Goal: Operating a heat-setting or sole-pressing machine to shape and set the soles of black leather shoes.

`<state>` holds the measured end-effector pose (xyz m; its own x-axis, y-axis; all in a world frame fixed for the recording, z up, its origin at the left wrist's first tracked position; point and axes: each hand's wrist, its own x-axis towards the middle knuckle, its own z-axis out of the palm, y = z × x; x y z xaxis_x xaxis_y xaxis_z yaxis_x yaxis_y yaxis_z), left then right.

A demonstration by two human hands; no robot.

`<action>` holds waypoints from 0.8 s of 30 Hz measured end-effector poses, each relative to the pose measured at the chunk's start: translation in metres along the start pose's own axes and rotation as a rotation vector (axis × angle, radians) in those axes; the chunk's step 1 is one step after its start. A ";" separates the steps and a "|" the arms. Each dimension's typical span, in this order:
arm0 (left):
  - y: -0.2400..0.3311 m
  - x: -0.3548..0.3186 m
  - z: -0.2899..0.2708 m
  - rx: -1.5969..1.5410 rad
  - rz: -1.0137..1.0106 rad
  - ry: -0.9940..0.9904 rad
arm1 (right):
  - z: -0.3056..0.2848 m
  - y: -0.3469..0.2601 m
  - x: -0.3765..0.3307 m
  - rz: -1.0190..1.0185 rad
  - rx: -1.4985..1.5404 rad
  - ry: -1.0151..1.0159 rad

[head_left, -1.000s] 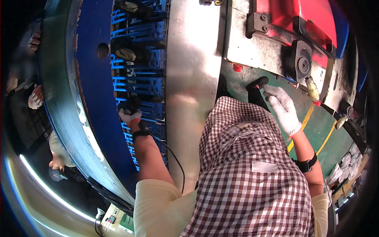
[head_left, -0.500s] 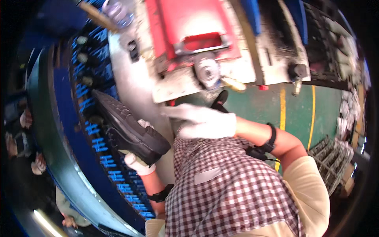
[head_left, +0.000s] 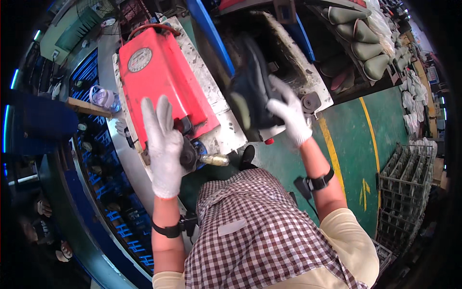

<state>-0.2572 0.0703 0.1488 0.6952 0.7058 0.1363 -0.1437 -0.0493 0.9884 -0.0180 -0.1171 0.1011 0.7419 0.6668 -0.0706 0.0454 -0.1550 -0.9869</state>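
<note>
1. Head view: right hand point(head_left: 290, 114), gloved, fingers gripping a dark shoe point(head_left: 252, 91) at upper centre of the frame.
2. Left hand point(head_left: 163, 144), gloved, fingers spread wide, empty, before the red machine housing point(head_left: 159, 72).

My left grip point(head_left: 163, 144) hung before the machine housing point(head_left: 159, 82); my right grip point(head_left: 288, 115) held the shoe point(head_left: 252, 94) to its right, wire crates point(head_left: 402, 188) farther right.

Motion-blurred black shoe point(head_left: 250, 91); toe hidden
</note>
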 end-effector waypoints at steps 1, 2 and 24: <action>0.009 0.014 0.000 0.007 0.037 -0.003 | -0.018 0.009 0.024 -0.170 -0.325 0.052; 0.018 0.028 0.004 0.011 0.041 -0.003 | -0.024 0.010 0.043 -0.178 -0.452 0.127; 0.135 0.287 0.147 0.522 0.867 -0.398 | -0.027 0.053 0.158 -0.250 -1.135 0.040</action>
<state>0.0264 0.1625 0.3316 0.6933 0.0104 0.7205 -0.4443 -0.7811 0.4388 0.1197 -0.0398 0.0416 0.6471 0.7509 0.1323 0.7519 -0.5998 -0.2736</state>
